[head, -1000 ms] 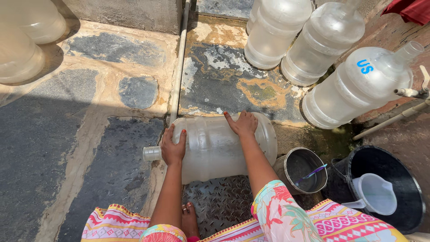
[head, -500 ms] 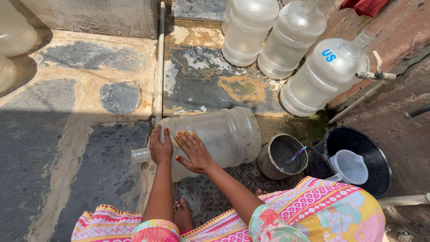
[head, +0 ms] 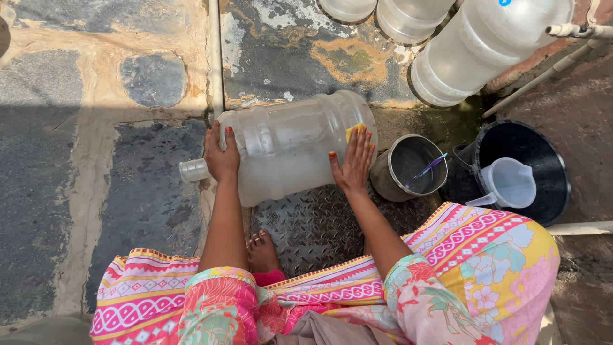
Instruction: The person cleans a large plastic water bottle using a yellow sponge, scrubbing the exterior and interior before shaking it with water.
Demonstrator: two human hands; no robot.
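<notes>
A large clear plastic water jug (head: 287, 147) lies on its side on wet stone paving, its neck (head: 191, 170) pointing left. My left hand (head: 221, 155) grips the jug's shoulder beside the neck, fingers curled over the top. My right hand (head: 352, 163) lies flat with fingers spread on the jug's base end. It presses a small yellow sponge (head: 353, 130) against the plastic, and most of the sponge is hidden under the fingers.
A steel pot (head: 391, 182) holding a thin brush (head: 426, 168) stands right of the jug. Beside it is a black bucket (head: 552, 172) with a white plastic pitcher (head: 511, 182) inside. More clear jugs (head: 485, 48) lie at the top. A metal tread plate (head: 319, 223) and my bare foot (head: 263, 250) are below.
My right hand slid from the jug's top, across its middle, to the base end on the right. The left hand stayed at the neck end. The view tilted closer and downward.
</notes>
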